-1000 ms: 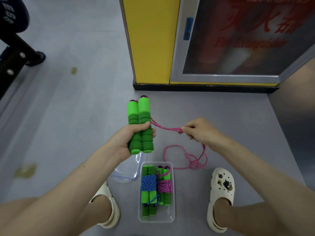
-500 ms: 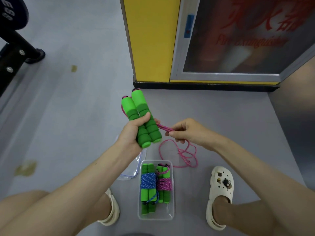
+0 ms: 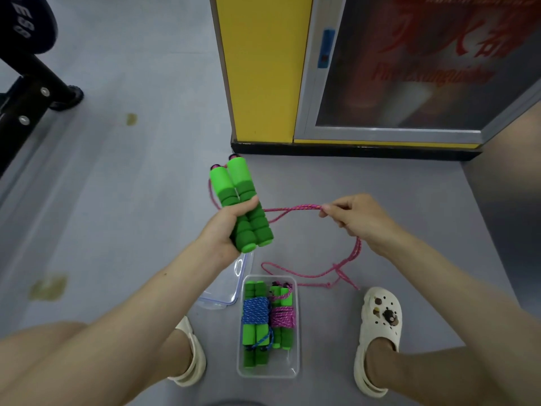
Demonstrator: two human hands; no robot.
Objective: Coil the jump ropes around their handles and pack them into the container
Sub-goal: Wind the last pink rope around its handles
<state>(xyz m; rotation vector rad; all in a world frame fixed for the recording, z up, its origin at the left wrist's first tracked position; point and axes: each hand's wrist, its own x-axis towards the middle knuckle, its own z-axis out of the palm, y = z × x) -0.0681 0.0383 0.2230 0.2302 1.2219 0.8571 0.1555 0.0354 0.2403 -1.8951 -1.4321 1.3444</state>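
My left hand (image 3: 227, 230) grips a pair of green foam handles (image 3: 238, 194) held side by side, tilted up and to the left. A pink rope (image 3: 292, 208) runs from the handles to my right hand (image 3: 355, 221), which pinches it at arm's width to the right. The rest of the pink rope hangs down and lies in loops on the floor. Below, a clear plastic container (image 3: 295, 367) holds two coiled jump ropes: one wound in blue rope (image 3: 255, 310), one in pink rope (image 3: 281, 317).
The container's clear lid (image 3: 222, 298) lies on the grey floor to its left. My feet in pale clogs stand on both sides of the container. A yellow post and a glass-fronted cabinet (image 3: 395, 83) rise ahead. Black gym equipment (image 3: 26, 77) stands at the far left.
My right hand has moved right and away from the handles, drawing the pink rope out into a wide arc. The handles in my left hand have shifted slightly.
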